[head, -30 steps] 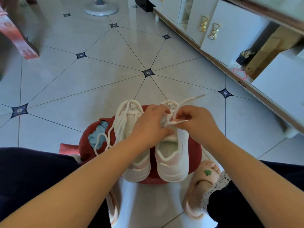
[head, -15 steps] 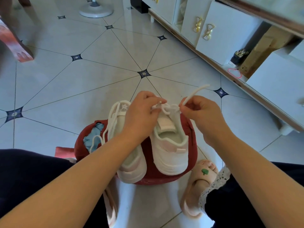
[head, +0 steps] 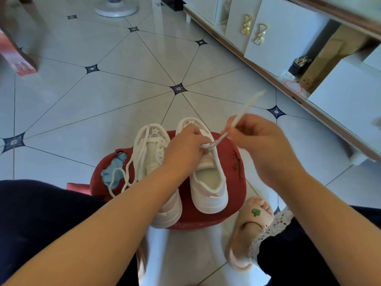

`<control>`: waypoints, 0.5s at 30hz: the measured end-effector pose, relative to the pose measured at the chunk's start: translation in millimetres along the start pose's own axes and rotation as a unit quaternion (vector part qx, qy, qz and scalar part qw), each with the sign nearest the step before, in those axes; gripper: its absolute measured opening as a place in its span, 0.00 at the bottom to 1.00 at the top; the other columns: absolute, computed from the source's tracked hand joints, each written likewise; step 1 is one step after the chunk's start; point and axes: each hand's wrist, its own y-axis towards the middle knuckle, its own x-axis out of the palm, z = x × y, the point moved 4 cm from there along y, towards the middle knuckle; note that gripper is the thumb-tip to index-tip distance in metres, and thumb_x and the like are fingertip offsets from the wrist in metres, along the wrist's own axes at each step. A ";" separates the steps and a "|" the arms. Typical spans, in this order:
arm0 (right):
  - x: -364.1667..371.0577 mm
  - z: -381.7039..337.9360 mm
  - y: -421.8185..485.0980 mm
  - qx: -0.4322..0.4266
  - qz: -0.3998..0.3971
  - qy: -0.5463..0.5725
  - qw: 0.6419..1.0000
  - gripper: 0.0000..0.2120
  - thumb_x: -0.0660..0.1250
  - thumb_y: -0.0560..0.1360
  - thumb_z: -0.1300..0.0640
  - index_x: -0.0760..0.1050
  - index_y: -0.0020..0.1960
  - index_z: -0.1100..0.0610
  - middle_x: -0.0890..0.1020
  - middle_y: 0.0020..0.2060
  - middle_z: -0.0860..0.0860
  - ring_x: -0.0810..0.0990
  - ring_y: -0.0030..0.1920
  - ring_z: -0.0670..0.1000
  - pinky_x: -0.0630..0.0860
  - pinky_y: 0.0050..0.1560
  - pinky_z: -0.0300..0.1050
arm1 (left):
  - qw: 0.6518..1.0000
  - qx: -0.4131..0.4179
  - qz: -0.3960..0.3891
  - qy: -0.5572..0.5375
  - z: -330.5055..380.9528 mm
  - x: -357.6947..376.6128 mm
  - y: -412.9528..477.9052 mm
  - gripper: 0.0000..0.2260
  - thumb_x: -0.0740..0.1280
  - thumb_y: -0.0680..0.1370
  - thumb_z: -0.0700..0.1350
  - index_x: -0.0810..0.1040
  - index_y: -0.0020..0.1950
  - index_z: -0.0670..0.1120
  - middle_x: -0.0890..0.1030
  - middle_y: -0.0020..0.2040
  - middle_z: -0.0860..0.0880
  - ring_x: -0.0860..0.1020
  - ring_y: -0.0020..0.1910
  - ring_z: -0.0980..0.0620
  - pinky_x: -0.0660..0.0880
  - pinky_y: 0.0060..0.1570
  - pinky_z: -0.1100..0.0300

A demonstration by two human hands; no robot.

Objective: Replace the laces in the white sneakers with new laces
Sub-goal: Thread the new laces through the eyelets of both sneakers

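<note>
Head view: the right hand pinches the lace in a narrow grip, its long end slanting up and right from the right sneaker on the red stool, while the nearer left hand pinches the lace at the eyelets.

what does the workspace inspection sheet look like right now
surface: red stool on tiled floor
job's things: left sneaker with loose lace trailing; right sneaker with lace pulled up
clutter: blue scrap at the stool's left edge
grips: left hand pinches lace at the right sneaker; right hand pinches its free end
cables: nothing seen
surroundings: white cabinet, round white base, pink slipper
</note>
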 end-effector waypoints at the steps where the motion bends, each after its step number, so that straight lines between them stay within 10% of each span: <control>1: -3.0 -9.3 -3.1 -0.007 -0.018 0.054 0.998 0.07 0.65 0.73 0.68 0.76 0.41 0.58 0.79 0.32 0.48 0.80 0.38 0.45 0.78 0.46 0.37 | 1.000 0.002 -0.002 0.000 0.0 0.0 -0.3 0.10 0.65 0.76 0.44 0.81 0.55 0.52 0.73 0.56 0.50 0.73 0.53 0.50 0.69 0.46 0.57; 7: -11.9 -10.3 -10.8 0.107 -0.126 0.076 0.983 0.04 0.66 0.71 0.66 0.71 0.40 0.63 0.72 0.27 0.50 0.71 0.26 0.47 0.77 0.40 0.44 | 0.998 0.003 -0.016 -0.057 0.4 -3.5 -3.9 0.15 0.67 0.75 0.43 0.78 0.61 0.51 0.73 0.60 0.50 0.72 0.58 0.52 0.65 0.52 0.63; 10: -12.7 21.1 1.8 0.145 -0.038 -0.192 0.970 0.07 0.64 0.76 0.60 0.71 0.40 0.61 0.72 0.26 0.49 0.72 0.28 0.49 0.74 0.36 0.45 | 0.996 -0.019 -0.015 -0.090 -4.2 -8.4 -5.8 0.22 0.70 0.73 0.44 0.72 0.67 0.51 0.72 0.64 0.50 0.70 0.63 0.51 0.60 0.55 0.66; 15: 9.9 29.4 4.9 0.031 -0.088 -0.526 0.845 0.12 0.64 0.75 0.49 0.72 0.38 0.56 0.73 0.31 0.49 0.70 0.32 0.47 0.65 0.32 0.39 | 0.997 -0.019 -0.010 -0.068 -2.8 -8.5 -8.0 0.18 0.69 0.74 0.43 0.75 0.63 0.47 0.74 0.62 0.48 0.71 0.61 0.50 0.63 0.56 0.63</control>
